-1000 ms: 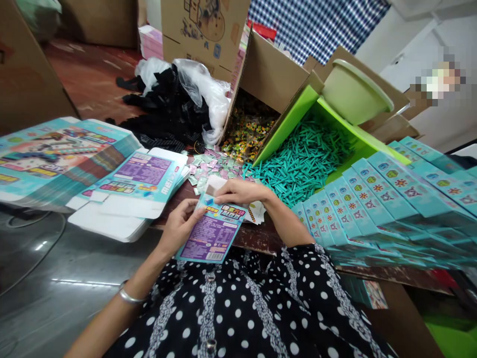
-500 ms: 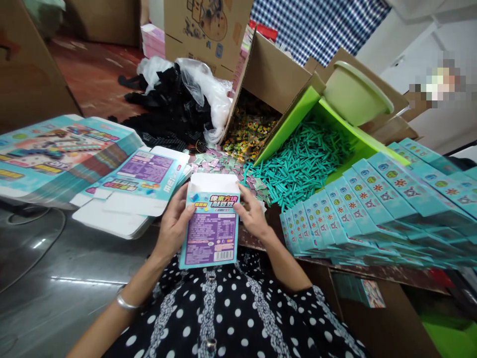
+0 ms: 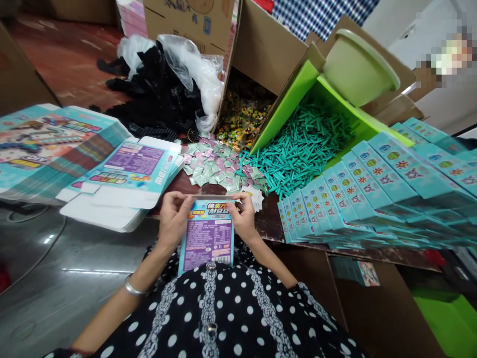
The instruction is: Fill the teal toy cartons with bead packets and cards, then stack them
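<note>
Bright even light; glare streaking on the grey floor [image 3: 55, 268]; wide-angle bending at edges; pixelated patch top right.

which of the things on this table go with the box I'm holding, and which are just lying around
In hand:
left hand and right hand grip the small printed box
flat box blanks
finished boxes
teal sticks
small packets

Lying about:
green basin
black heap in plastic bag
</note>
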`<action>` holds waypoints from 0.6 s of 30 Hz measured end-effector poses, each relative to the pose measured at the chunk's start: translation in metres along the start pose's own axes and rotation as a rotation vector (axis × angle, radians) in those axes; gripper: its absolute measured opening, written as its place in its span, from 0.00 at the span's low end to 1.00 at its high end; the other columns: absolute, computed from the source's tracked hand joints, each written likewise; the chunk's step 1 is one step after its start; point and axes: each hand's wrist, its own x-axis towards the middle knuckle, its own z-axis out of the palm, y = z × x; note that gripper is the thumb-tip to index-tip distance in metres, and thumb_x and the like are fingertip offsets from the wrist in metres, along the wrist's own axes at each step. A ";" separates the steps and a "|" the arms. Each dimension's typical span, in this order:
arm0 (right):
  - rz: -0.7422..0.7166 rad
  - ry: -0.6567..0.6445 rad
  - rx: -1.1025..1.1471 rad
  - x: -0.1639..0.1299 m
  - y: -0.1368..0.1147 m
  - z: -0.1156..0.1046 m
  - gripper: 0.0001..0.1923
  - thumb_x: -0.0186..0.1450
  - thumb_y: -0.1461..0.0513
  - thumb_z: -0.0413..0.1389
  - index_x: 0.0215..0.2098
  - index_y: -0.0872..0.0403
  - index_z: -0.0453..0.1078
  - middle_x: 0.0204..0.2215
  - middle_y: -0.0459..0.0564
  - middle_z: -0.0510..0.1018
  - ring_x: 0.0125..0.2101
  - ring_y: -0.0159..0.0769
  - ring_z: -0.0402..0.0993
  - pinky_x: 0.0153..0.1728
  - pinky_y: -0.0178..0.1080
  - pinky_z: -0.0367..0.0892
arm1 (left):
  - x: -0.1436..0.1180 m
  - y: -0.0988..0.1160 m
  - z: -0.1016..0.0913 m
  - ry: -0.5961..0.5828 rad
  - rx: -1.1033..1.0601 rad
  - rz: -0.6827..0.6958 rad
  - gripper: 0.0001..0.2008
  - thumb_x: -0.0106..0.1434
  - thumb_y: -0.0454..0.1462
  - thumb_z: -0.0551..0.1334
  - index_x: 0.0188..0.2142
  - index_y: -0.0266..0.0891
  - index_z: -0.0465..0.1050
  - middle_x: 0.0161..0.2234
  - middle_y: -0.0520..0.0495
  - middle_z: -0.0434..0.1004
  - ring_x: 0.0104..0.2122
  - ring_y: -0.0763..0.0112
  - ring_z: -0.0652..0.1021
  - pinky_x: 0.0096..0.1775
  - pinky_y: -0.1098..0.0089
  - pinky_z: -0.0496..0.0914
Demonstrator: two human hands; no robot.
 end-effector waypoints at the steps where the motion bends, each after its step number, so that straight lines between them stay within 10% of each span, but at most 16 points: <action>1: 0.013 0.005 0.039 0.000 0.000 0.001 0.20 0.72 0.43 0.63 0.46 0.48 0.67 0.43 0.49 0.78 0.43 0.40 0.77 0.47 0.41 0.74 | 0.001 0.001 -0.001 0.014 -0.003 0.004 0.25 0.60 0.58 0.74 0.40 0.45 0.69 0.34 0.51 0.78 0.35 0.63 0.78 0.38 0.67 0.73; 8: 0.133 -0.309 0.123 0.031 -0.020 -0.006 0.30 0.64 0.38 0.69 0.28 0.49 0.63 0.28 0.42 0.71 0.33 0.36 0.71 0.42 0.40 0.71 | 0.017 0.035 -0.023 -0.372 0.113 -0.078 0.24 0.63 0.60 0.73 0.32 0.44 0.76 0.32 0.47 0.80 0.31 0.61 0.78 0.30 0.67 0.71; 11: 0.174 -0.513 0.075 0.046 -0.033 -0.013 0.22 0.62 0.43 0.72 0.37 0.51 0.78 0.38 0.48 0.83 0.40 0.39 0.78 0.46 0.42 0.74 | 0.026 0.049 -0.031 -0.528 0.128 -0.107 0.22 0.57 0.57 0.78 0.37 0.43 0.82 0.34 0.45 0.83 0.31 0.61 0.80 0.29 0.68 0.73; 18: 0.184 -0.805 -0.041 0.063 -0.045 -0.018 0.24 0.72 0.44 0.65 0.58 0.47 0.86 0.56 0.52 0.88 0.54 0.45 0.85 0.58 0.46 0.75 | 0.022 0.052 -0.034 -0.392 0.225 0.049 0.17 0.61 0.56 0.75 0.34 0.46 0.89 0.36 0.44 0.87 0.37 0.55 0.84 0.39 0.61 0.79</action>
